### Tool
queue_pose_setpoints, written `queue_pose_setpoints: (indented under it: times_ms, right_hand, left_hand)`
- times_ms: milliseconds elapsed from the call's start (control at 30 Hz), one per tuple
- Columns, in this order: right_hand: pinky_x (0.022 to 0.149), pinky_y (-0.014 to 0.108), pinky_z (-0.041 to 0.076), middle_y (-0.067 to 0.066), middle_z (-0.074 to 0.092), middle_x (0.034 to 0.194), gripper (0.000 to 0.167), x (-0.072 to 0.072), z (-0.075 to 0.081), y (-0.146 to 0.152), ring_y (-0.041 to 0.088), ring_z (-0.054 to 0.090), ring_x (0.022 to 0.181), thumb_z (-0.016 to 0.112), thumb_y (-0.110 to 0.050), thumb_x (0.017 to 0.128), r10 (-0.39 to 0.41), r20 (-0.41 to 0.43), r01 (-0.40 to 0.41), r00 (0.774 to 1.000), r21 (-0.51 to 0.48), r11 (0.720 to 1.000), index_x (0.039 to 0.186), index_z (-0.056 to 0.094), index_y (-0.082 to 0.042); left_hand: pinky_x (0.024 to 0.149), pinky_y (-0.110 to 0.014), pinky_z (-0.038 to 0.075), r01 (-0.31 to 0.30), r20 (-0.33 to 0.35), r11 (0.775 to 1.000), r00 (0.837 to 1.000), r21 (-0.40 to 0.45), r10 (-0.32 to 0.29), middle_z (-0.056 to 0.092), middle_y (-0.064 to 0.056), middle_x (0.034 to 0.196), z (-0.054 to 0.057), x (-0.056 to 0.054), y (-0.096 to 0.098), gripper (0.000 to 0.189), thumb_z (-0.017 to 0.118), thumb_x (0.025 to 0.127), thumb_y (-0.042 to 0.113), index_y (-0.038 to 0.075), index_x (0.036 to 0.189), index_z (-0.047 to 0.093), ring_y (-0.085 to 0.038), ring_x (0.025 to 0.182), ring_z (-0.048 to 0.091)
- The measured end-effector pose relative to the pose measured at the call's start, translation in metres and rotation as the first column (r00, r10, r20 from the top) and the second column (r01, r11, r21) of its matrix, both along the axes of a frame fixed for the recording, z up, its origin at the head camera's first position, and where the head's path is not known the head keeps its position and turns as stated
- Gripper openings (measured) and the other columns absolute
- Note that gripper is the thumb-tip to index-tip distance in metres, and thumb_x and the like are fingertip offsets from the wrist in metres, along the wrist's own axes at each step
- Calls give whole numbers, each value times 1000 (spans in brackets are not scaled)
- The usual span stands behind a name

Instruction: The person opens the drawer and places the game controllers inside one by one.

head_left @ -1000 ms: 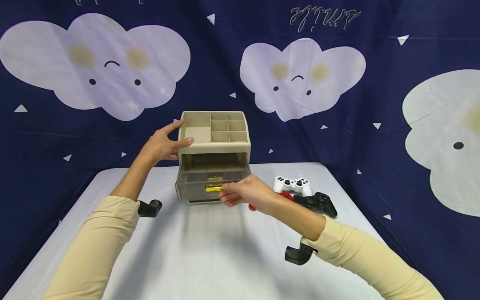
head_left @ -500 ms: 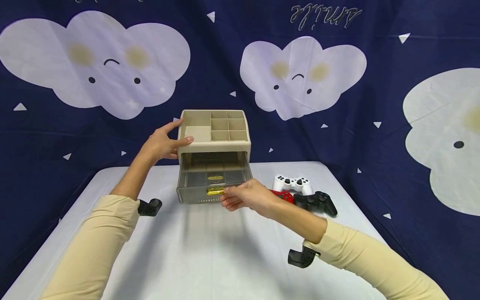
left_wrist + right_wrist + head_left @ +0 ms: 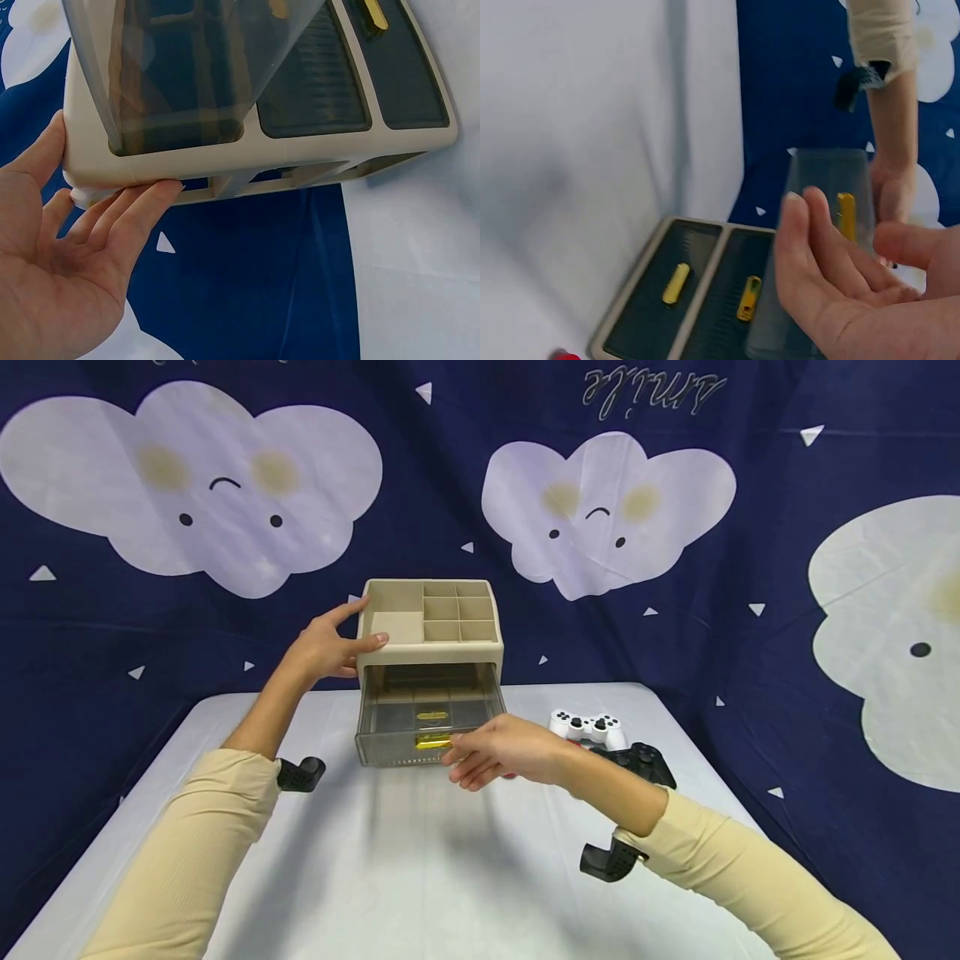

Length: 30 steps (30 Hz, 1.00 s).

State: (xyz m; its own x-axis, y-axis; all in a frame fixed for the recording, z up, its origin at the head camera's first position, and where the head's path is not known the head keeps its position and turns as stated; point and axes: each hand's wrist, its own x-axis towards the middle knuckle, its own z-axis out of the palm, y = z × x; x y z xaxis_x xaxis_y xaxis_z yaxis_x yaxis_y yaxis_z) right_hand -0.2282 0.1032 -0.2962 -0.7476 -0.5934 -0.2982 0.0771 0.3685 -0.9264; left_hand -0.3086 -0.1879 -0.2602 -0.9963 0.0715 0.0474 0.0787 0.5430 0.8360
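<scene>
A beige desktop drawer organizer point(image 3: 429, 653) stands at the back of the table, its top divided into compartments. Its smoky clear top drawer point(image 3: 390, 745) is pulled out toward me and carries a yellow handle point(image 3: 432, 741). My left hand point(image 3: 318, 650) holds the organizer's upper left corner, thumb on the top and fingers along the side, as the left wrist view also shows. My right hand point(image 3: 510, 750) is just right of the handle, fingers loosely extended and holding nothing. In the right wrist view two lower drawers, one with a yellow handle point(image 3: 676, 283), sit pushed in.
Right of the organizer lie a white game controller point(image 3: 587, 727), a black one point(image 3: 641, 762) and a red one point(image 3: 510, 776) mostly hidden behind my right hand. A dark blue cloud-print curtain point(image 3: 435, 460) hangs behind the white table point(image 3: 420, 877).
The top drawer's front has tipped slightly lower. My right fingers have let go of the handle, spread and moved slightly right. My left hand has kept its place.
</scene>
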Motion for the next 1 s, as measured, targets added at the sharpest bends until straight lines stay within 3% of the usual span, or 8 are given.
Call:
queue_pose_setpoints:
  times_ms: [200,333,667,1000]
  right_hand:
    - [89,43,62,16,77,104,40,-4,16,9,25,75,91,55,-30,105,96,-19,-94,995,52,994,120,71,4]
    - [88,43,62,16,77,102,43,-7,27,17,29,76,92,54,-30,106,111,-11,-110,994,53,993,124,68,6]
    - [89,42,62,29,72,111,40,-20,48,42,40,73,99,52,-26,107,55,-88,-55,995,-2,998,129,64,6]
    - [87,37,62,21,73,111,44,-33,45,72,27,75,91,51,-25,107,-44,-81,44,996,-9,999,138,57,7]
  left_hand:
    - [100,-54,54,9,4,1000,1000,10,-9,35,-30,157,1,2,1,91,71,95,41,36,164,12,-47,118,65]
    - [100,-54,54,2,8,1000,1000,3,-2,36,-29,157,2,2,1,89,71,96,41,37,164,13,-46,118,65]
    - [101,-54,54,-2,13,1000,1000,-5,2,39,-30,155,1,3,1,89,70,97,39,37,163,12,-46,118,65]
    - [98,-52,56,-1,4,1000,1000,-14,1,41,-30,154,1,2,1,89,71,96,41,38,163,13,-45,117,66]
